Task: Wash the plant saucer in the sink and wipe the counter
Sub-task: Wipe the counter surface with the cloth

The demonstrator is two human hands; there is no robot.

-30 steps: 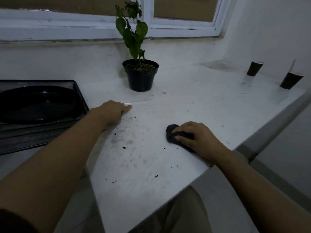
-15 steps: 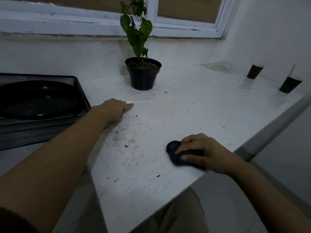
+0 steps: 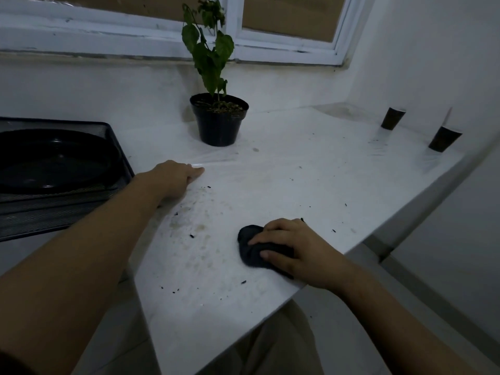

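The white counter (image 3: pixel 297 180) carries dark soil crumbs and brownish stains in its middle. My right hand (image 3: pixel 297 250) grips a dark wadded cloth (image 3: pixel 251 247) and presses it onto the counter near the front edge. My left hand (image 3: pixel 176 180) rests on the counter's left part with its fingers pointing right, holding nothing. At the far left a black round plant saucer (image 3: pixel 54 161) lies in a black mesh tray (image 3: pixel 65 209).
A black pot with a green plant (image 3: pixel 219 120) stands at the back of the counter below the window. Two dark paper cups (image 3: pixel 392 119) (image 3: pixel 443 139) stand at the right along the wall. The counter's front edge runs diagonally toward the right.
My right hand dragged the cloth toward me and then slightly to the right near the front edge. My left hand stayed in place.
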